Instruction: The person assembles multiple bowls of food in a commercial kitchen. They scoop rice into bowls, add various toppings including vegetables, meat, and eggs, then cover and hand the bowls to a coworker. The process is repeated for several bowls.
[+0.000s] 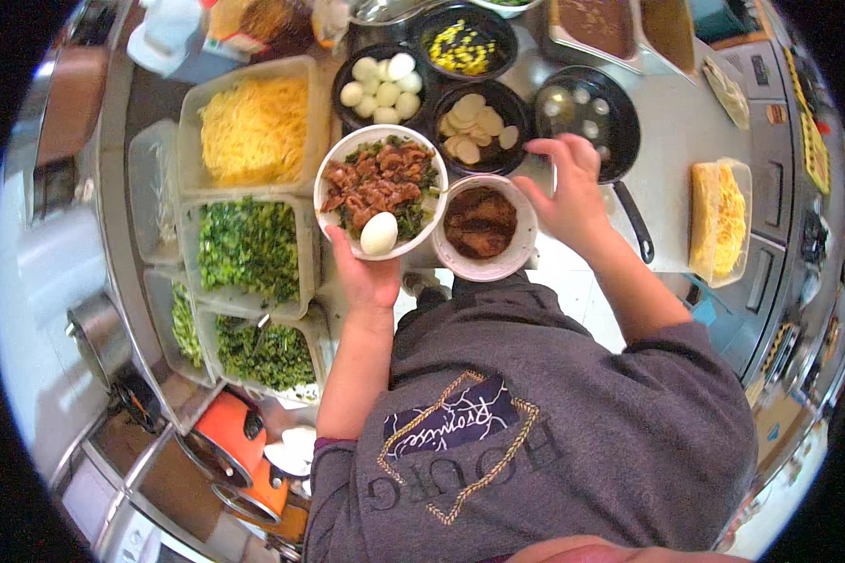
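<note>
My left hand (pixel 366 280) holds a white bowl (pixel 325 202) from below, its thumb up against the side. In that bowl lie chopped brown meat (pixel 377 183), dark greens and one whole peeled egg (pixel 379 234). My right hand (pixel 575 202) hovers with fingers apart, between a frying pan and a second white bowl (pixel 528 242). Dark brown meat pieces (pixel 480 222) fill that second bowl, which stands at the table's near edge. Just beyond are black bowls of peeled eggs (pixel 382 86), pale round slices (pixel 476 128) and yellow-green bits (pixel 462 47).
Clear bins of yellow shreds (pixel 253 129), chopped greens (pixel 249 251) and darker greens (pixel 263 352) line the left. A black frying pan (pixel 620 122) points its handle toward me. Steel trays (pixel 599 26) with brown contents stand at the back right. A box of yellow shreds (pixel 720 221) sits at right.
</note>
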Available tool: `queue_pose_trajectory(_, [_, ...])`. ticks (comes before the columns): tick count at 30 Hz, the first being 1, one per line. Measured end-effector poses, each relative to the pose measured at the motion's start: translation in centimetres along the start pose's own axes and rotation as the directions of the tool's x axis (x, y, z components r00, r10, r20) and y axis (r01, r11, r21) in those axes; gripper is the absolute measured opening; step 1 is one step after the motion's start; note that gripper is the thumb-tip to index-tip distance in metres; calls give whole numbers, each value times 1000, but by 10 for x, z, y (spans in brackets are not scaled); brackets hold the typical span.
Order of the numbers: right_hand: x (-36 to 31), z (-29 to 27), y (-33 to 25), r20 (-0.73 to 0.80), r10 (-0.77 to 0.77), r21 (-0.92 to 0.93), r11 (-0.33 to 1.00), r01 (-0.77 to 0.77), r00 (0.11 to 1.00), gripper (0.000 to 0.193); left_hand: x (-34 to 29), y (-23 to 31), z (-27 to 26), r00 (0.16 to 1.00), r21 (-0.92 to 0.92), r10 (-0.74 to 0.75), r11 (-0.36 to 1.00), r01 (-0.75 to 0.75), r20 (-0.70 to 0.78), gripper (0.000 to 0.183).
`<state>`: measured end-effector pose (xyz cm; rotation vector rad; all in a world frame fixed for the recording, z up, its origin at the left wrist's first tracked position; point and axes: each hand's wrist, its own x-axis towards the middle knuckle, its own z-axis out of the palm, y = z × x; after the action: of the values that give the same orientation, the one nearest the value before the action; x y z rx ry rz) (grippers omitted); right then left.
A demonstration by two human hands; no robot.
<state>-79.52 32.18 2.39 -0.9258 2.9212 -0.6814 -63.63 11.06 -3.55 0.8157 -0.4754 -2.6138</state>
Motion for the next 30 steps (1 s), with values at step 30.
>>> queue_pose_trajectory(30, [-63,-71,45,166,330,37,940,-341,929,45,65,-43,42,906,235,-367,919,318,209,61])
